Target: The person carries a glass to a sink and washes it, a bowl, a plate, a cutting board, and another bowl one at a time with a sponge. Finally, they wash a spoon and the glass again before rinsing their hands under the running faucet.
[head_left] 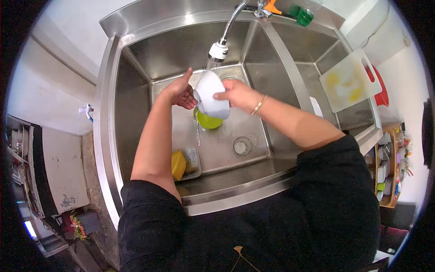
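Note:
In my right hand (236,94) is a white bowl (211,94), tipped on its side under the faucet head (218,51), with the thumb on its outer wall. Water runs from the faucet onto the bowl's upper side. My left hand (180,91) is beside the bowl's left edge, fingers stretched out and palm toward it. Below the bowl, a bright green bowl (209,121) sits on the sink floor, partly hidden. A spoon (198,135) lies next to it. Farther to the right stands a clear glass (242,146).
A yellow sponge (178,165) and a clear plastic container (193,162) lie at the sink's near left, by my left forearm. A divider (285,59) separates the second basin, where a stained white cutting board (348,81) leans. A red container (381,86) is behind it.

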Motion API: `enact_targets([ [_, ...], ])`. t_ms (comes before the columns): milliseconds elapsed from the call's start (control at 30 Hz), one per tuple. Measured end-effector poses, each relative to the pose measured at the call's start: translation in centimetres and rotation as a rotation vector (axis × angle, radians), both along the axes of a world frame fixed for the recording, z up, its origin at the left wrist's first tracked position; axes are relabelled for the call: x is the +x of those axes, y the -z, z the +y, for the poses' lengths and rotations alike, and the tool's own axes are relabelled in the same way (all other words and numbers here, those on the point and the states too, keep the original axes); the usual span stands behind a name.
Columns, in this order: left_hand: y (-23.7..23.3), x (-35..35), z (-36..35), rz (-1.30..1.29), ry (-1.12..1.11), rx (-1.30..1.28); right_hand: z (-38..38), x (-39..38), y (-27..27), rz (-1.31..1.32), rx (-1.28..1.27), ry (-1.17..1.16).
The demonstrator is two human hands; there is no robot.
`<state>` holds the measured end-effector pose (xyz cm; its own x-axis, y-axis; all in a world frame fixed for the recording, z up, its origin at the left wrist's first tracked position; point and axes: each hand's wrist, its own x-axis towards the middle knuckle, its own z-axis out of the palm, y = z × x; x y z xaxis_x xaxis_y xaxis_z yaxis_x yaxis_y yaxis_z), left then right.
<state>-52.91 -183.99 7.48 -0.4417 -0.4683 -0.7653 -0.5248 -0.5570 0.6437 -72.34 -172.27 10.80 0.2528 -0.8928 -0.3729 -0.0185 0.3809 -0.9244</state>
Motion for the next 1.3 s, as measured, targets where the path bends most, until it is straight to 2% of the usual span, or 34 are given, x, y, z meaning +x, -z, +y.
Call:
enact_targets([
  [33, -0.1, 0.4, -0.2, -0.040, 0.061, -0.037, -0.1, -0.6, -0.7, -0.107, 0.055, 0.029],
  [133, 0.4, 1.0, -0.1, -0.061, 0.056, -0.158, 0.8, -2.3, -3.2, -0.359, 0.164, 0.125],
  [200, 0.1, 1.0, 0.1, -0.116, 0.006, -0.185, 1.2, -2.6, -3.7, -0.376, 0.174, 0.181],
  [333, -0.9, 1.2, 0.8, -0.236, 0.121, -0.250, 2.6, -2.9, -4.9, -0.501, 0.190, 0.224],
  [433, -1.6, 1.4, 0.4, -0.328, 0.242, -0.295, 3.7, -3.0, -5.2, -0.457, 0.261, 0.328],
  [467, -2.2, 1.0, 0.6, -0.359, 0.255, -0.320, 3.6, -3.4, -4.0, -0.491, 0.293, 0.275],
  [567, -4.8, -0.2, 2.6, -0.399, 0.246, -0.398, 4.6, -4.0, -2.4, -0.367, 0.226, 0.221],
  [700, -8.2, -2.6, 5.6, -0.312, 0.212, -0.448, 7.1, -4.6, -5.8, -0.310, 0.100, 0.134],
  [800, -10.0, -4.7, 7.6, -0.271, 0.266, -0.471, 9.5, -7.4, -11.8, -0.236, -0.254, -0.151],
  [867, -9.4, -5.2, 7.9, -0.198, 0.197, -0.465, 11.5, -11.0, -16.9, 0.218, -0.588, -0.249],
  [933, -9.4, -5.9, 8.7, -0.188, 0.139, -0.448, 12.8, -14.7, -19.5, 0.587, -0.900, -0.203],
  [1000, -9.1, -6.0, 9.0, -0.205, 0.125, -0.448, 14.4, -18.6, -22.1, 0.799, -1.016, -0.235],
  [1067, -8.4, -5.9, 9.2, -0.296, 0.136, -0.481, 14.8, -22.1, -21.7, 0.853, -0.865, -0.189],
  [1100, -7.9, -5.6, 9.2, -0.343, 0.140, -0.497, 14.7, -23.7, -21.0, 0.878, -0.791, -0.167],
  [1167, -6.3, -4.7, 9.0, -0.472, 0.112, -0.482, 13.3, -26.7, -17.4, 1.116, -0.785, -0.246],
  [1300, -3.4, -3.1, 9.6, -0.670, 0.075, -0.432, 11.8, -31.3, -5.0, 1.366, -0.583, -0.388],
])
